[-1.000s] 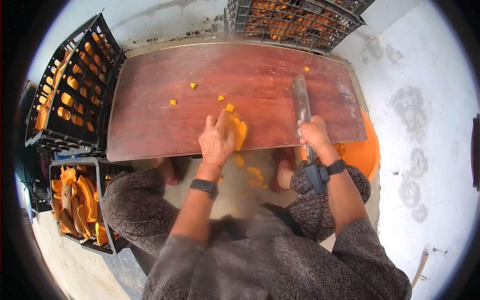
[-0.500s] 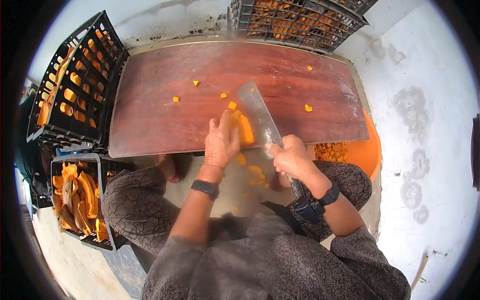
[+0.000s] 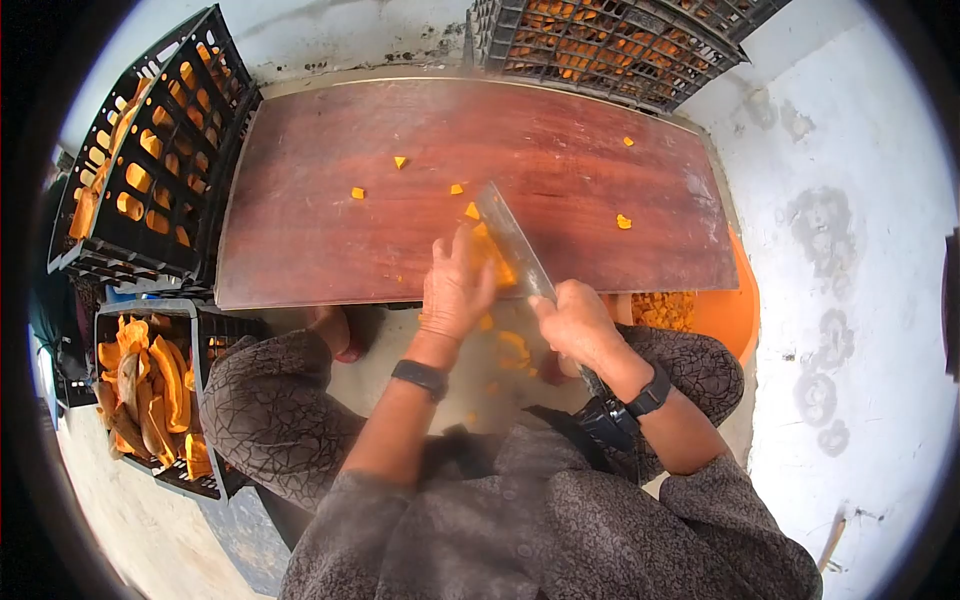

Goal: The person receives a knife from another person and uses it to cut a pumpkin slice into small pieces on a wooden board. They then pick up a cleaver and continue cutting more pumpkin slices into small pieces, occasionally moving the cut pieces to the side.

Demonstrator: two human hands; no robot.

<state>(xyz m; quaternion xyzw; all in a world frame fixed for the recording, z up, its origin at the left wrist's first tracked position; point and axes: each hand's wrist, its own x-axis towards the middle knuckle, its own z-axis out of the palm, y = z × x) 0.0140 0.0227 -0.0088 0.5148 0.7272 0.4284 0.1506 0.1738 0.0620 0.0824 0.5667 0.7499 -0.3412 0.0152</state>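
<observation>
1 cleaver (image 3: 510,238), R hand (image 3: 578,325) | L hand (image 3: 455,290) on slices (image 3: 494,264) | board (image 3: 320,240) near edge

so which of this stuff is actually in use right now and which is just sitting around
In use: left hand, orange chunk, right hand, cleaver, wooden board.
Sitting around: loose bits, left crate, far crate, crate of slices, orange tub.

Well left of my fingers (image 3: 452,252) stand a tilted black crate (image 3: 150,170) and a lower crate (image 3: 215,400) of orange slices (image 3: 160,385). Beyond them is a third crate (image 3: 610,40). To their right an orange basin (image 3: 730,305) holds cubes (image 3: 660,305).
</observation>
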